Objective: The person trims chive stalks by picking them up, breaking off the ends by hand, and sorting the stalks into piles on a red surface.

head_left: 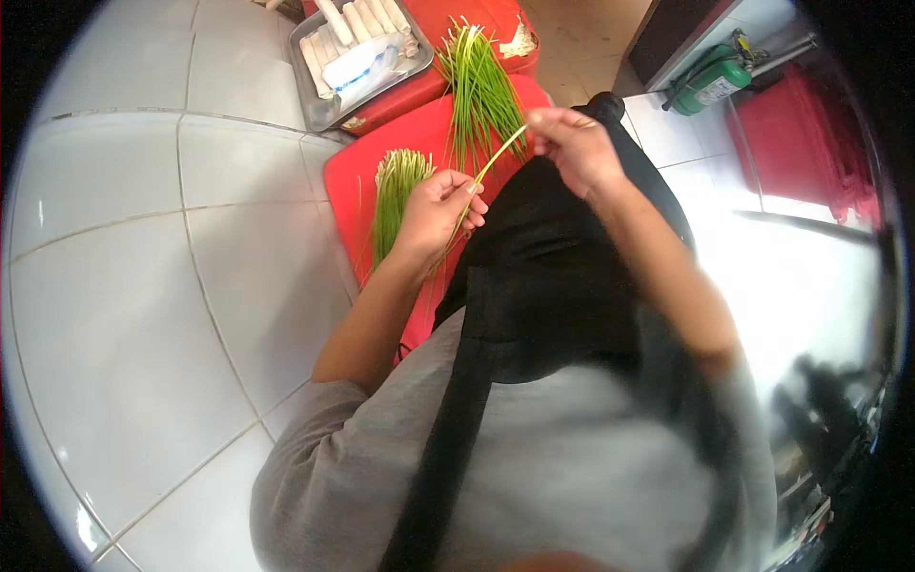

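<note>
A thin green chive stalk [500, 154] with a pale end stretches between my two hands. My left hand [440, 217] is closed around its lower part, thumb and fingers pinching it. The pale upper end is pinched in the fingertips of my right hand [578, 148], higher and to the right. Beside my left hand lies a bundle of chives [391, 205], pale ends pointing away from me. A second, looser pile of chives [474, 81] lies farther off, left of my right hand. Both rest on a red plastic surface [348, 181].
At the far left, a metal tray [320, 116] holds several whitish rolls [367, 21] and a plastic packet [364, 67]. White tiles [114, 286] run along my left. A green fire extinguisher [717, 84] and a pinkish-red cloth or bag [805, 143] are at right.
</note>
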